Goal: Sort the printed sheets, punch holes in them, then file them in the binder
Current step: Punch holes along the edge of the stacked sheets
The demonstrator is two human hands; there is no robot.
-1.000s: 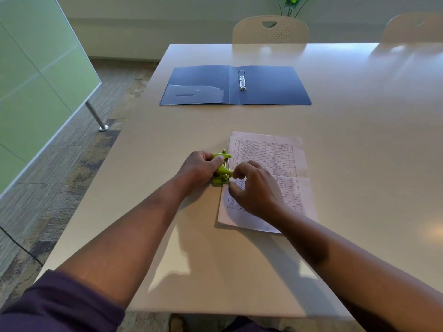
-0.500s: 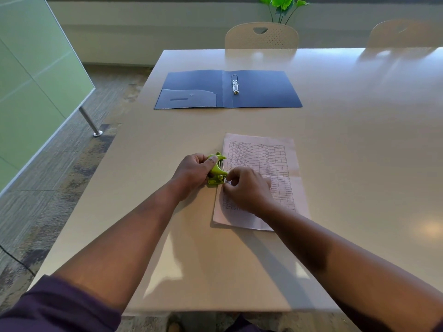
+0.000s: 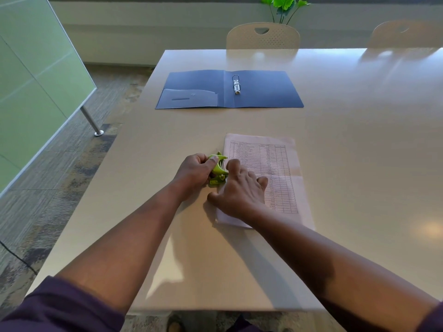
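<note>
A stack of printed sheets (image 3: 275, 164) with a table of figures lies on the beige table (image 3: 359, 140) in front of me. A small green hole punch (image 3: 218, 172) sits at the stack's left edge. My left hand (image 3: 194, 172) grips the punch, thumb on its lever. My right hand (image 3: 239, 190) lies flat on the sheets beside the punch, fingers spread and pressing the paper down. An open blue ring binder (image 3: 263, 92) lies farther back, its metal rings (image 3: 236, 84) in the middle.
Two pale chairs (image 3: 263, 35) stand at the table's far side, with a green plant (image 3: 282, 6) behind them. A green glass partition (image 3: 36, 80) on a metal leg stands to the left, over carpeted floor.
My right hand has uncurled from the punch and now lies flat on the sheets. The left hand stays on the punch. The camera view shifted slightly.
</note>
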